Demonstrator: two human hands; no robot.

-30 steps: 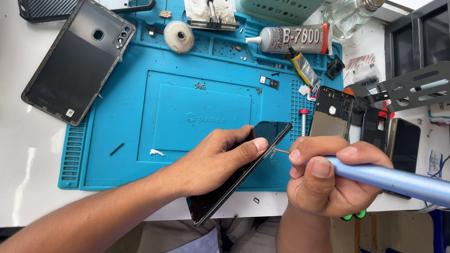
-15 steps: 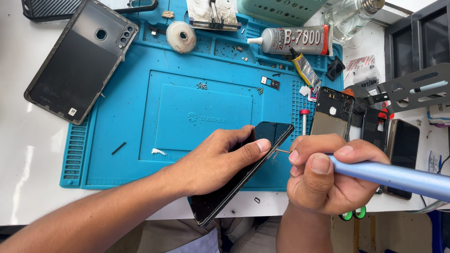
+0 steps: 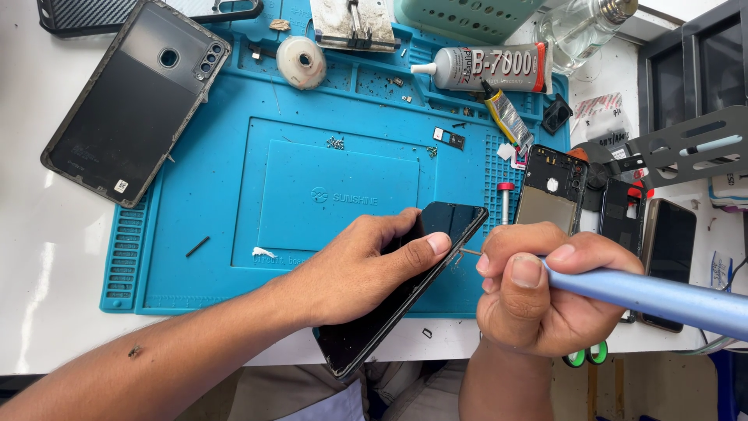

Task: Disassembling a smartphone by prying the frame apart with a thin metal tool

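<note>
Head view: left hand clamped on phone, long axis running near-left to far-right over mat; right hand fisted round blue tool, tip touching phone's right edge.

This is a phone repair workbench in a small workshop: a blue silicone repair mat with moulded trays covers the white table, strewn with tiny loose screws, a grey tube of adhesive, a detached black phone back cover and an opened phone frame with bare circuitry.
</note>
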